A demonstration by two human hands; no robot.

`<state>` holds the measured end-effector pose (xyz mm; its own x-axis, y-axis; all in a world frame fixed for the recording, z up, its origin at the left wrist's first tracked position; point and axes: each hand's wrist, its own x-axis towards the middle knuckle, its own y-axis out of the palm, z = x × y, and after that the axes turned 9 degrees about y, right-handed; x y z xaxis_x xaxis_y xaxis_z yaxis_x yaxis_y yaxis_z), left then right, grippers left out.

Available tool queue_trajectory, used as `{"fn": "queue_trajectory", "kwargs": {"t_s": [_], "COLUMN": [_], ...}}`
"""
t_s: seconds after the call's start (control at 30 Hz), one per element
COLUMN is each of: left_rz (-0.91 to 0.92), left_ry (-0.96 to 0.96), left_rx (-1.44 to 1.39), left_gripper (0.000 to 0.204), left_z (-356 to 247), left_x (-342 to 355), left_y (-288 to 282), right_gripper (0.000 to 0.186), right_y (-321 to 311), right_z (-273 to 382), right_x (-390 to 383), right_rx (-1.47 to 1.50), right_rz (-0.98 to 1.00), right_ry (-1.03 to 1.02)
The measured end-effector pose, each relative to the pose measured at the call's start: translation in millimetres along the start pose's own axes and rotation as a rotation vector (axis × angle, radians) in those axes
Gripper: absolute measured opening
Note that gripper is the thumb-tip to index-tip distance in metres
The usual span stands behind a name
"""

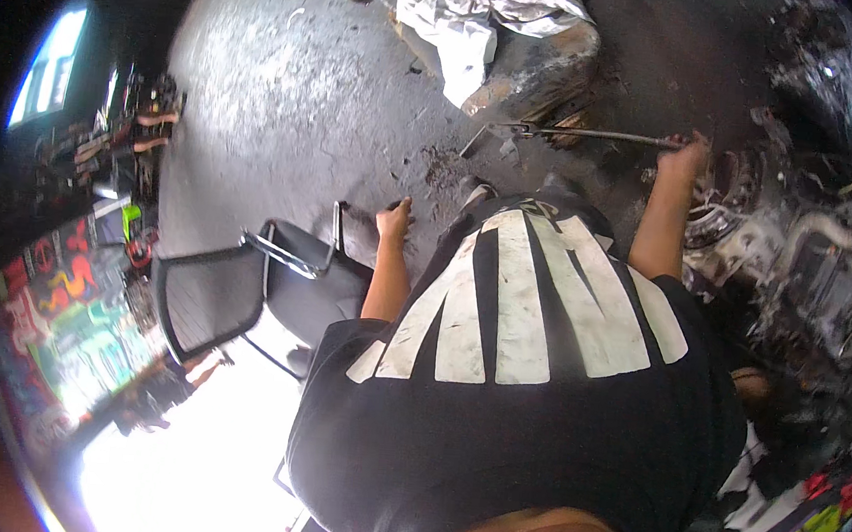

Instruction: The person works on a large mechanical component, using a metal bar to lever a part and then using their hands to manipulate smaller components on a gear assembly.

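My right hand (687,157), out to the right, is closed round the end of a long, thin metal bar tool (606,135). The bar runs left across the floor to a jointed head, from which a thin tip slants down. That tip is close to the near edge of a worn, stained block or low table (546,70), and I cannot tell whether they touch. A crumpled silvery-white cloth (468,44) lies over the block. On the left, my left hand (394,222) hangs with its fingers loosely apart, holding nothing I can see, near a black chair.
The black chair (309,292) with metal armrests stands close on my left. Greasy metal engine parts (758,237) are heaped at my right. Dark debris lies on the grey floor (289,105). A brightly painted wall (72,308) is at far left.
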<state>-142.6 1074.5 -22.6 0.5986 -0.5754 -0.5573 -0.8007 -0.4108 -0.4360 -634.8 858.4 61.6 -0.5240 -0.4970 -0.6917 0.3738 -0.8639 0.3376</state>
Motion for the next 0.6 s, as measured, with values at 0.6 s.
{"fn": "queue_trajectory", "kwargs": {"t_s": [0.6], "left_rz": [-0.249], "left_ry": [-0.672], "left_rx": [-0.261], "left_gripper": [0.034], "left_z": [199.8], "left_x": [-229.7], "left_y": [49.7], "right_gripper": [0.025], "right_y": [172.7], "right_z": [-94.6], "right_x": [-236.5], "right_rx": [-1.182], "right_rz": [1.085], "right_ry": [-0.705]}}
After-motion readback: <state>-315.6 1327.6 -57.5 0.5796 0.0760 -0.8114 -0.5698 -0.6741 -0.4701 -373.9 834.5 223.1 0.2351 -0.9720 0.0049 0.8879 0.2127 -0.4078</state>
